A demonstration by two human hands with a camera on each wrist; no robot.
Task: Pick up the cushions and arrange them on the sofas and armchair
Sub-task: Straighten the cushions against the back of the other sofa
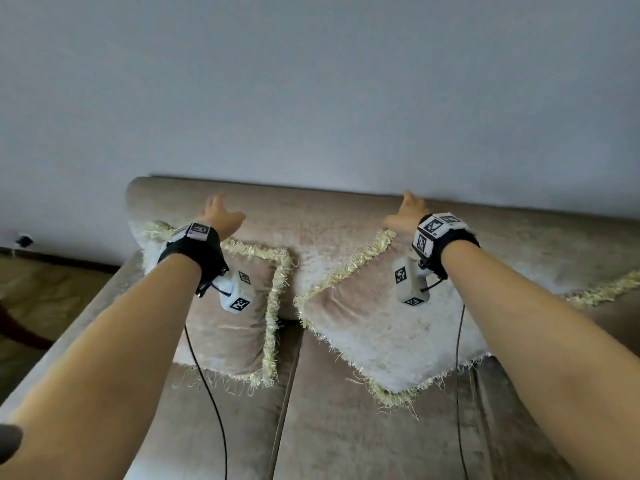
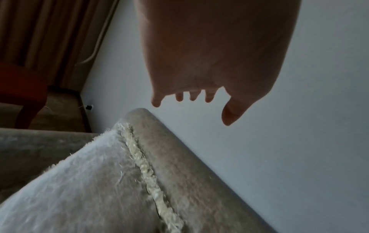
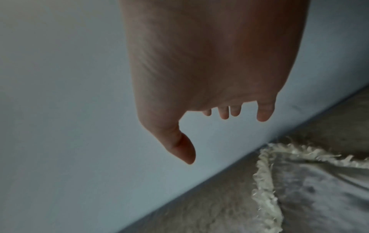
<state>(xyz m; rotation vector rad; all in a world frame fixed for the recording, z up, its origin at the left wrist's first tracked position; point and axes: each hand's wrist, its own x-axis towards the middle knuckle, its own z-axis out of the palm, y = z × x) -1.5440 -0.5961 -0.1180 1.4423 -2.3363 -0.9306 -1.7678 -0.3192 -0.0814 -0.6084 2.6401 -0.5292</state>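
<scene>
Two beige velvet cushions with cream fringe lean against the backrest of a beige sofa (image 1: 332,216). The left cushion (image 1: 235,327) stands square near the sofa's left end; the right cushion (image 1: 388,337) stands on a corner like a diamond. My left hand (image 1: 221,214) hovers above the left cushion (image 2: 83,181) with fingers (image 2: 179,97) spread and nothing held. My right hand (image 1: 407,211) hovers over the top corner of the right cushion (image 3: 311,186), fingers (image 3: 263,112) straight, holding nothing. Both hands are clear of the fabric in the wrist views.
A plain grey-white wall (image 1: 311,91) rises right behind the sofa. The sofa's left armrest (image 1: 86,306) borders a patterned carpet (image 1: 41,292). A red chair (image 2: 22,91) and brown curtains (image 2: 49,31) stand at the far left. Fringe of another cushion (image 1: 602,289) shows at right.
</scene>
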